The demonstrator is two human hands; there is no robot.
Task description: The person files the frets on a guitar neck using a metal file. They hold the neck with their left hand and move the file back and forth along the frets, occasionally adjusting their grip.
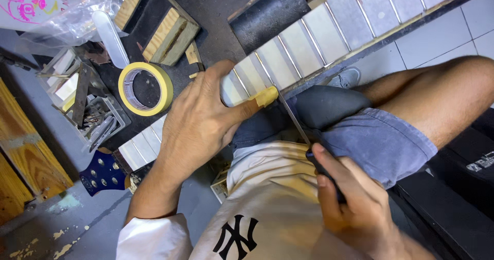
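A guitar neck (319,33) lies across my lap, its fretboard covered in pale masking tape between metal frets. My left hand (203,118) presses down over the neck, and the thumb wears a strip of yellow tape near the fret edge. My right hand (350,203) is shut on the dark handle of a thin metal file (294,118). The file's tip rests against the fretboard edge just beside my left thumb. The blue headstock (103,172) with tuner holes sticks out at the lower left.
A roll of yellow masking tape (145,88) lies on the dark bench left of my hand. A grey tray of small tools (100,121), wooden blocks (164,28) and a plastic bag (67,13) sit behind it. White floor tiles (437,33) and a black case (463,188) lie to the right.
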